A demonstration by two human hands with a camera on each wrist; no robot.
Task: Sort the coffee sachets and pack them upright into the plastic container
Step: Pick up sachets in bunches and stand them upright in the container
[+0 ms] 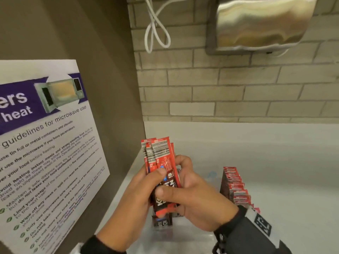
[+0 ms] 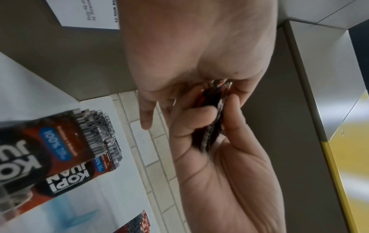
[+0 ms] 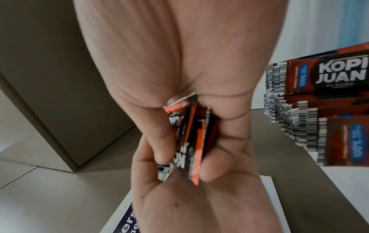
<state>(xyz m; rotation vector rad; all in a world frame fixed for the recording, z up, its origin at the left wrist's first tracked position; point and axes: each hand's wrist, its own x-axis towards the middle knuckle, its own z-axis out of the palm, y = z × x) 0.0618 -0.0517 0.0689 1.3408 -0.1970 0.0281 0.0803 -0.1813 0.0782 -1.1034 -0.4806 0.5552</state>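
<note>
My left hand (image 1: 142, 193) and right hand (image 1: 190, 198) both squeeze a bunch of Kopi Juan sachets (image 1: 161, 162), while lots already stand packed in rows (image 1: 236, 187) nearby.

Sachets (image 2: 211, 119) between both hands' fingers (image 2: 201, 116)

glossy foil-look coffee sachets (image 1: 161, 173) above a smooth white surface (image 1: 275, 162); a brushed-metal dispenser (image 1: 260, 22) on matt, rough beige brick tiles (image 1: 229, 85); a smooth printed paper notice (image 1: 45, 143) at left.
</note>
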